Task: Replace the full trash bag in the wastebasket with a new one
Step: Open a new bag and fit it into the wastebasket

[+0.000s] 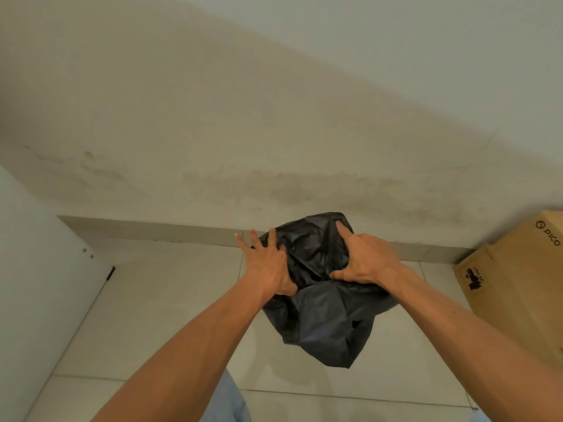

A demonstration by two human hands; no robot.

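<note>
Head view: both hands hold a black trash bag up at its top. The left hand splays its fingers on the plastic, thumb tucked into a fold; the right hand grips the opposite side. The bag's body hangs below both grips, above the tiled floor.

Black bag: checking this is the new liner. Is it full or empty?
Seemingly empty: the black bag hangs limp and creased from the left hand and right hand, nothing bulging inside.
</note>
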